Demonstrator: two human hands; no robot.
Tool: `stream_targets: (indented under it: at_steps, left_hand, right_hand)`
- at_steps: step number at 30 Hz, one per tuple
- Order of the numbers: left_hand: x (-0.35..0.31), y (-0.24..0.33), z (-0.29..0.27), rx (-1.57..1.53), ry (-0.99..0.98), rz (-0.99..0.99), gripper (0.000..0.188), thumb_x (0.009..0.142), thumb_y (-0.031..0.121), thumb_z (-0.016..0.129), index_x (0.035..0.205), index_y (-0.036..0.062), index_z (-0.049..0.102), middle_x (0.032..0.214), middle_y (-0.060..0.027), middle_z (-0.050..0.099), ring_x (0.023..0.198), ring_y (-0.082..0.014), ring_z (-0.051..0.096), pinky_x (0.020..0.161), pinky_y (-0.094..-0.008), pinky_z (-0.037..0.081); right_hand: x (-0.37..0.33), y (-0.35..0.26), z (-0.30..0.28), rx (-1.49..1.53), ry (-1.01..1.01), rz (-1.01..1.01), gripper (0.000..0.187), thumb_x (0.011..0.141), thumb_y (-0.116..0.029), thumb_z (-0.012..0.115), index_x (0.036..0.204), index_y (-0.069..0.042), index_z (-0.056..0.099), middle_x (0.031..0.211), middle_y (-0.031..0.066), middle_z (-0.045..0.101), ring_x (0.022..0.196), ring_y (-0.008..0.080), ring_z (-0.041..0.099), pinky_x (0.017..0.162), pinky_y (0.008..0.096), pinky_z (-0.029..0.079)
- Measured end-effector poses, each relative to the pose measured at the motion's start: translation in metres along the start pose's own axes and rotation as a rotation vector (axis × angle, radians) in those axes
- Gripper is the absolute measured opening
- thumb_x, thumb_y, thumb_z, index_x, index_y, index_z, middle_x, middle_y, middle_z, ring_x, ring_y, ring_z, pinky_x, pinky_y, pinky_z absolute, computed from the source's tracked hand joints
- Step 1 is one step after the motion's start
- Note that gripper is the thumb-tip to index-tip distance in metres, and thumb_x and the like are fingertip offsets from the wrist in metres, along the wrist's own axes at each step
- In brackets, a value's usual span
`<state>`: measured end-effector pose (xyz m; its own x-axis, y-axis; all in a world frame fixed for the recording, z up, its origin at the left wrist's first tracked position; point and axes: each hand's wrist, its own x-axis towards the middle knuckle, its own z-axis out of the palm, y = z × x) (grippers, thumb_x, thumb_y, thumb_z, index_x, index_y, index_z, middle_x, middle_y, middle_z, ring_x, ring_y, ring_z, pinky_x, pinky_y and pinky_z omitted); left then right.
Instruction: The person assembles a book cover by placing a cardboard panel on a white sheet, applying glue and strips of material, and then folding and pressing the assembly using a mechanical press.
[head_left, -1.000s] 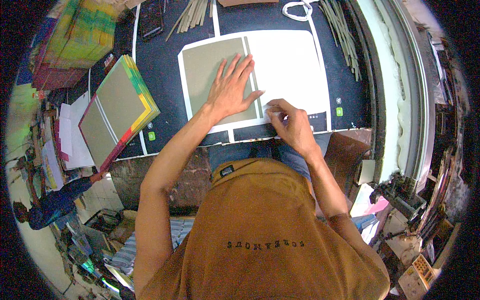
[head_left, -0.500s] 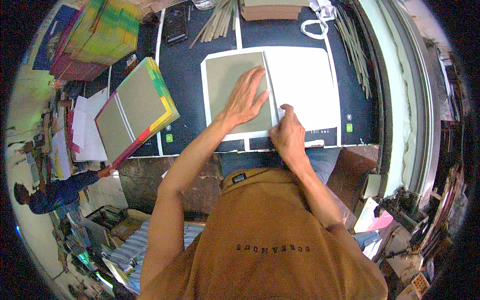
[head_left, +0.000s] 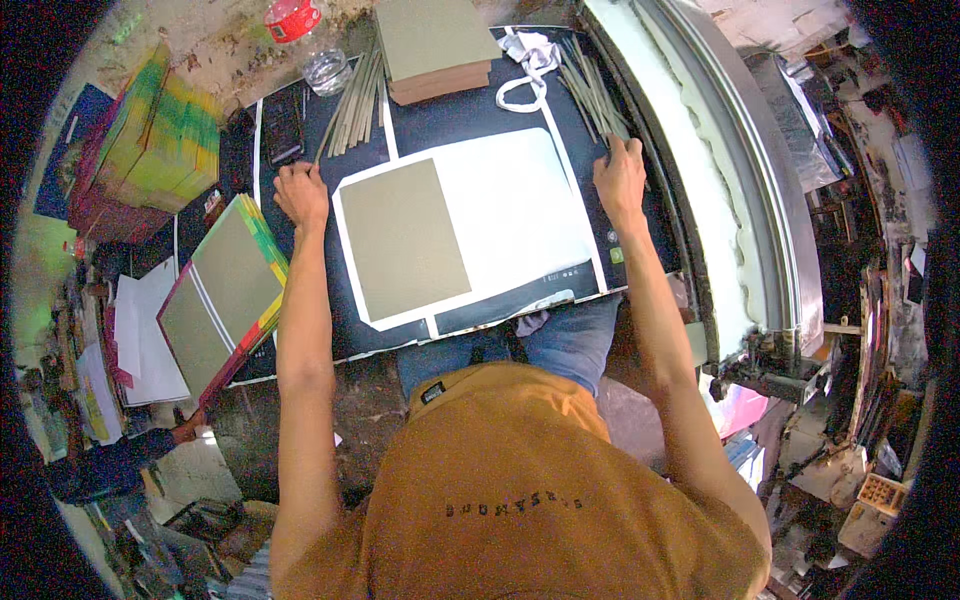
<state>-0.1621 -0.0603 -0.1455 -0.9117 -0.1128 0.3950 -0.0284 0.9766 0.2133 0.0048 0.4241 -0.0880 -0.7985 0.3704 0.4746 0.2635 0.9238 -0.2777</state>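
A large white paper sheet [head_left: 520, 205] lies on the dark worktop, with a grey board [head_left: 405, 240] flat on its left half. Beyond the sheet's left edge my left hand [head_left: 302, 195] is closed at the near end of a fanned bundle of grey cardboard strips [head_left: 355, 105], its fingers on the lowest strip. On the other side my right hand [head_left: 620, 185] is closed at the near end of a second bundle of cardboard strips [head_left: 592, 90]. The fingers partly hide those strip ends. Neither hand touches the sheet or board.
Grey boards [head_left: 435, 40] are stacked at the back, beside a clear plastic bottle [head_left: 325, 70] and a white cloth loop [head_left: 522, 95]. An open cover with coloured edges [head_left: 225, 280] lies left, near a tall stack [head_left: 150, 150]. A metal-edged ledge [head_left: 740, 200] borders the right.
Both hands have left the board and sheet and moved apart to the two strip bundles. The narrow strip beside the board's right edge is gone. The view has shifted.
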Motion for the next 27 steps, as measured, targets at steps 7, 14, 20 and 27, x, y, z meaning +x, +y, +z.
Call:
stream_targets:
  at_steps: [7, 14, 20, 27]
  left_hand:
    - [-0.028, -0.017, -0.077, -0.504, 0.068, -0.091, 0.023, 0.096, 0.023, 0.069, 0.102, 0.0026, 0.077, 0.093, -0.0197, 0.076, 0.081, -0.0350, 0.074, 0.075, -0.0419, 0.056]
    - [-0.080, -0.016, -0.229, -0.865, -0.198, -0.001, 0.018, 0.090, 0.008, 0.079, 0.105, -0.0012, 0.078, 0.090, -0.0088, 0.077, 0.082, -0.0129, 0.071, 0.075, -0.0264, 0.056]
    - [-0.073, 0.022, -0.218, -1.162, -0.517, 0.039, 0.028, 0.089, 0.008, 0.078, 0.115, -0.0011, 0.073, 0.090, -0.0075, 0.075, 0.080, -0.0119, 0.069, 0.073, -0.0270, 0.055]
    - [-0.056, 0.109, -0.098, -1.341, -0.553, -0.107, 0.036, 0.097, 0.019, 0.072, 0.127, 0.0003, 0.067, 0.103, -0.0101, 0.076, 0.096, -0.0150, 0.071, 0.088, -0.0280, 0.054]
  right_hand:
    - [-0.002, -0.026, -0.019, -0.100, -0.016, -0.020, 0.057, 0.083, -0.019, 0.078, 0.134, -0.004, 0.058, 0.128, 0.0225, 0.056, 0.116, 0.0424, 0.056, 0.096, 0.0507, 0.051]
    - [-0.004, -0.176, -0.121, 0.653, -0.150, -0.501, 0.055, 0.085, -0.017, 0.081, 0.135, -0.006, 0.061, 0.139, 0.0186, 0.058, 0.127, 0.0390, 0.057, 0.108, 0.0439, 0.048]
    - [-0.043, -0.199, -0.117, 0.787, -0.922, -0.515, 0.037, 0.099, -0.032, 0.066, 0.110, 0.002, 0.073, 0.085, 0.0250, 0.072, 0.078, 0.0420, 0.071, 0.075, 0.0457, 0.056]
    - [-0.117, -0.131, -0.083, 0.917, -1.122, 0.121, 0.030, 0.105, -0.022, 0.057, 0.101, 0.003, 0.074, 0.075, 0.0099, 0.075, 0.061, 0.0139, 0.068, 0.058, 0.0325, 0.053]
